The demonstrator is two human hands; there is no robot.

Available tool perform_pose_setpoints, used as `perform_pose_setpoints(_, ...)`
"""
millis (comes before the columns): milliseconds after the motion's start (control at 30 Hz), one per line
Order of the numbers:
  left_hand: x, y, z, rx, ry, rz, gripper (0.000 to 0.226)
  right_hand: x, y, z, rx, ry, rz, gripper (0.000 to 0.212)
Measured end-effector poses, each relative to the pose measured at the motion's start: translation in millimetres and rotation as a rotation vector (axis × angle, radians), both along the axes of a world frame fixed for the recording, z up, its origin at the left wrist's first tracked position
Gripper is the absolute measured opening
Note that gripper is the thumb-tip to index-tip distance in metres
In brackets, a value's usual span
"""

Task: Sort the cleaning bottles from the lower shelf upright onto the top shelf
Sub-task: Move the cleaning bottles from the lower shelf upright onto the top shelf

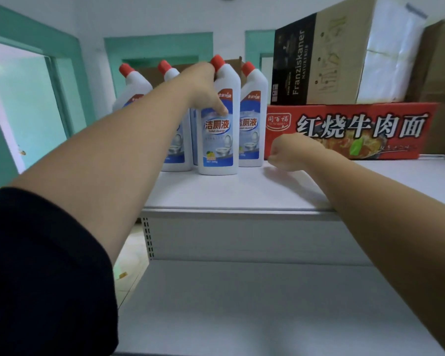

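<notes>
Several white toilet-cleaner bottles with red caps and blue labels stand upright on the white top shelf [242, 194]. My left hand [203, 91] grips the front bottle [219, 140] around its upper body, thumb on the label. That bottle stands on the shelf. Beside it on the right stands another bottle [252, 119]; two more bottles [132, 86] [176, 150] are behind my left forearm, partly hidden. My right hand [290, 152] hovers low over the shelf to the right of the bottles, fingers curled, holding nothing.
A red noodle carton [357, 129] lies on the top shelf right of the bottles, with a black-and-brown cardboard box [319, 60] stacked on it. More brown boxes [442, 73] are at far right. The lower shelf [242, 304] shows bare white surface.
</notes>
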State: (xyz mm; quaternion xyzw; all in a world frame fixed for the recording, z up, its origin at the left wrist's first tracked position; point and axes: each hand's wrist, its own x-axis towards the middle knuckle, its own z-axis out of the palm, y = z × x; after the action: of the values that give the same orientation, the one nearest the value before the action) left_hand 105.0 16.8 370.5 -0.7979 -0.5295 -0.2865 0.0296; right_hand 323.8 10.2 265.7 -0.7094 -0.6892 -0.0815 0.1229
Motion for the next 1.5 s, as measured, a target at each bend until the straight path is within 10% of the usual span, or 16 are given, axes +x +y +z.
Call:
perform_pose_setpoints(833,0.3,-4.6,-61.7,0.172,-0.107,0.054,0.068,-7.8,-36.1,-6.5,-0.041,0.003,-0.081,0.029)
perform_pose_setpoints(967,4.7,-34.1,-94.8,0.004,-0.010,0.125,0.043,-15.4,-68.6,-10.6,-0.025,-0.023,-0.116,0.032)
perform_pose_setpoints(1133,38.4,-67.9,-115.2,-0.238,0.298,-0.075,0.042,-12.5,-116.9,-16.5,-0.007,-0.046,-0.175,0.035)
perform_pose_setpoints(1500,187.8,-171.5,-114.2,-0.229,0.220,-0.426,0.049,104.2,-258.3,-17.1,0.029,-0.087,-0.429,0.032)
